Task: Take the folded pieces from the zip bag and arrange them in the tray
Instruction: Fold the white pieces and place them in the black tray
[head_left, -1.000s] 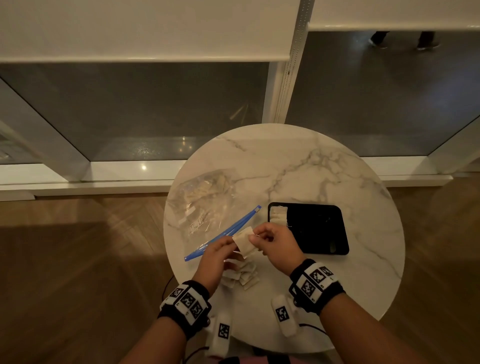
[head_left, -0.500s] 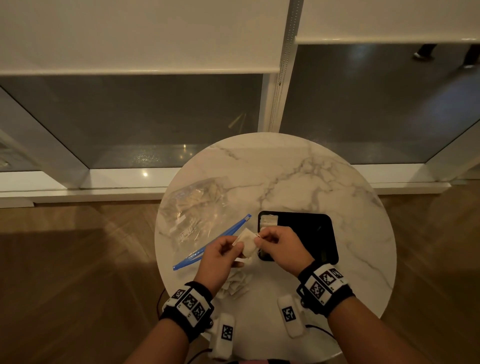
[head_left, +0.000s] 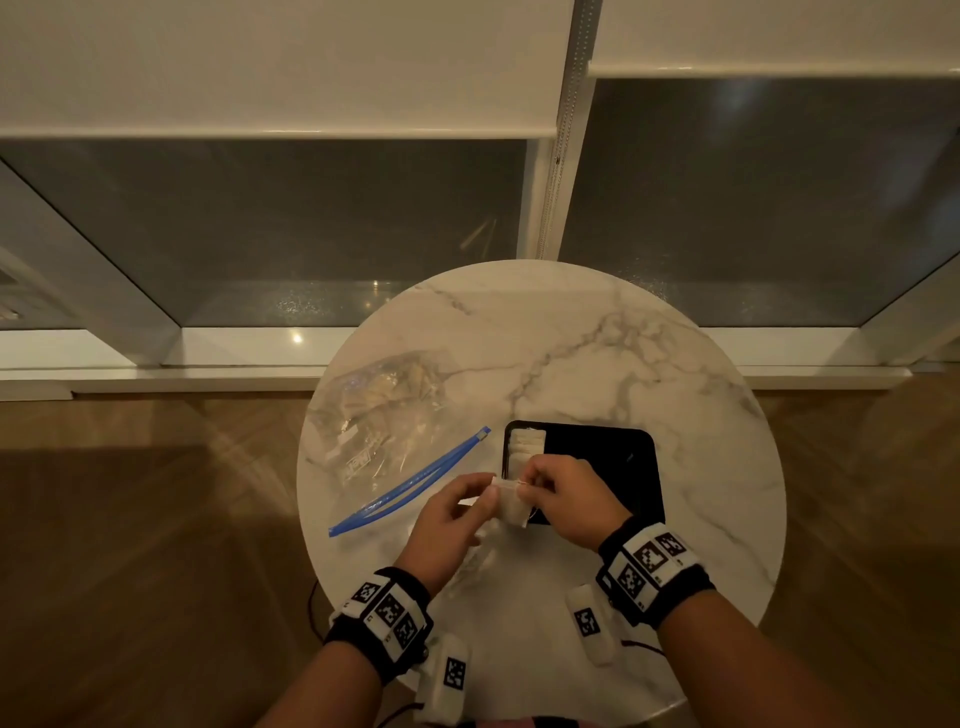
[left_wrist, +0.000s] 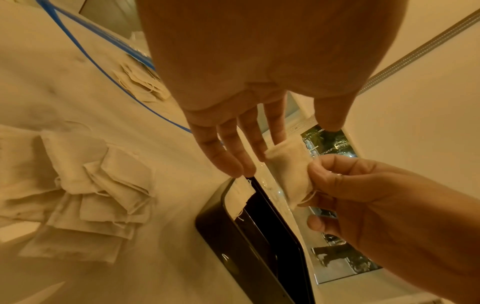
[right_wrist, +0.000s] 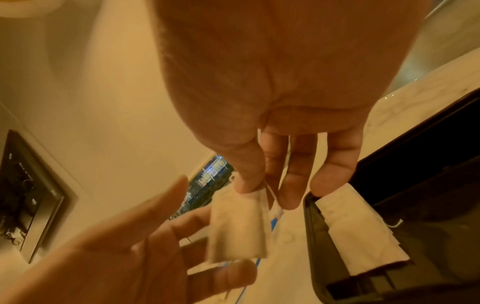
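Observation:
My right hand pinches the top corner of a small cream folded piece, which hangs over the left edge of the black tray. In the right wrist view the folded piece dangles from thumb and forefinger. My left hand is beside it with straight, spread fingers and its thumb off the piece. A short row of folded pieces lies at the tray's left end. The clear zip bag with a blue zip lies to the left, more pieces inside.
A loose pile of folded pieces lies on the round marble table under my left hand. The right part of the tray is bare. The table's near edge is close to my wrists. A window and wooden floor lie beyond.
Both hands have carried the piece right, to the tray's left edge. The left hand's fingers have straightened and let go; the right hand alone now pinches it.

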